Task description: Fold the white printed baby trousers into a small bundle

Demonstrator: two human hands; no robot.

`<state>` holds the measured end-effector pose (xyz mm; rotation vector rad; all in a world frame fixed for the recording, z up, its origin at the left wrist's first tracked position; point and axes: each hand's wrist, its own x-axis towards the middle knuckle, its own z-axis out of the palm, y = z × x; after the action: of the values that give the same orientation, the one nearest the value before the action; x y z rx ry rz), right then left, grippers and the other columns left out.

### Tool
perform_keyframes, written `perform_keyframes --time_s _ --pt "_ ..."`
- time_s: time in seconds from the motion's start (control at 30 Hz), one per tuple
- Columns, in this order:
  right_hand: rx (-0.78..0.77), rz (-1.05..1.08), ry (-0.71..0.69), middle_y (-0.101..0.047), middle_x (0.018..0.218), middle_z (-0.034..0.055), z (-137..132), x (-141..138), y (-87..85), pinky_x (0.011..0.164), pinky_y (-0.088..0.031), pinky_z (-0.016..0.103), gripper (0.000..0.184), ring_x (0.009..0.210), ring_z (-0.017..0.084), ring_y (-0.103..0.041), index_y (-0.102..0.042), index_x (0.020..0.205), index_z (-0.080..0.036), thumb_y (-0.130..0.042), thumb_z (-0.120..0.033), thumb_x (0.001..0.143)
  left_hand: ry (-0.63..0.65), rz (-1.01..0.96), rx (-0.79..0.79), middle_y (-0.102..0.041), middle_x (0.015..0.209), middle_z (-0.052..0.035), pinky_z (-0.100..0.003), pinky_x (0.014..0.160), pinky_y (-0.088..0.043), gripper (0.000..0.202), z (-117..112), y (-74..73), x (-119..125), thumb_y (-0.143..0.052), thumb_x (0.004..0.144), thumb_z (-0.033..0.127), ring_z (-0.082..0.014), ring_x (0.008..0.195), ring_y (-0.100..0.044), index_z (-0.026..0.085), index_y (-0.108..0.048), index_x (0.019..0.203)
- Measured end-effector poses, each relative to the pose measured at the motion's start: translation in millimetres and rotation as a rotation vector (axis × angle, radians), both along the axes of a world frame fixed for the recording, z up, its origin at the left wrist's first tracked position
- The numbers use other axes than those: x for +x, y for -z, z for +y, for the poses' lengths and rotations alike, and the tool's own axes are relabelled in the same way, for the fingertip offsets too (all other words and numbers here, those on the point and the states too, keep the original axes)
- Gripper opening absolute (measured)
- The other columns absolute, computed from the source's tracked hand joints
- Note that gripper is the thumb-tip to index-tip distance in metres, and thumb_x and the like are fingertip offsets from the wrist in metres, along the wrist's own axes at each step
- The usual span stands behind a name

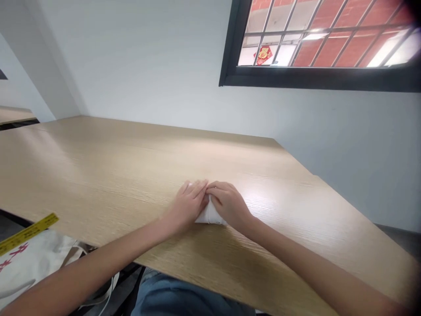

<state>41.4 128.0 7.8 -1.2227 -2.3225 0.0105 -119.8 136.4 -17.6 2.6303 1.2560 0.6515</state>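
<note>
Left hand (189, 199) and right hand (228, 202) meet fingertip to fingertip at mid-tabletop (98, 175), both pressed flat, fingers together, on a small folded white cloth (208, 216). The cloth lies beneath and between them, its near edge showing. A white bag (29, 263) hangs near left.

A wooden table (98, 175) fronts a grey wall (148, 66), a barred window (329, 39) above, a tote bag (29, 263) lower left.
</note>
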Motion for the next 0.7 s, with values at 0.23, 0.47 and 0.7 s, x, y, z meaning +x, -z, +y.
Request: perform_keyframes --time_s 0.23,0.47,0.7 --pt "-0.358 0.034 -0.063 -0.022 0.144 0.0094 -10.8 27.8 16.5 0.108 -0.019 0.046 0.055 0.133 0.024 -0.015 -0.026 0.137 -0.012 -0.032 -0.041 0.091 -0.011 -0.044 -0.24 -0.029 0.14 -0.0166 -0.045 0.106 -0.015 0.062 3.0 6.3 -36.6 -0.028 0.09 0.048 -0.0265 0.13 -0.023 0.006 -0.028 0.135" --pt "-0.585 0.632 -0.012 -0.04 0.131 0.0091 -33.9 51.9 26.0 0.092 -0.042 0.043 0.051 0.114 0.023 -0.046 -0.022 0.134 -0.027 -0.041 -0.038 0.088 -0.098 -0.34 -0.391 -0.041 0.134 -0.0102 -0.038 0.103 -0.026 0.048 11.7 -5.1 -43.1 -0.034 0.087 0.04 -0.0225 0.123 -0.037 0.015 -0.043 0.126" --pt "-0.496 0.679 -0.038 -0.049 0.106 0.0065 -31.3 27.3 28.6 0.071 -0.047 0.034 0.075 0.082 0.017 -0.053 -0.011 0.125 -0.025 -0.042 -0.006 0.06 -0.139 -0.675 -0.607 -0.062 0.093 -0.0075 -0.028 0.072 -0.045 0.027 2.2 -1.8 -35.3 -0.046 0.077 0.032 -0.0182 0.083 -0.059 0.012 -0.055 0.093"
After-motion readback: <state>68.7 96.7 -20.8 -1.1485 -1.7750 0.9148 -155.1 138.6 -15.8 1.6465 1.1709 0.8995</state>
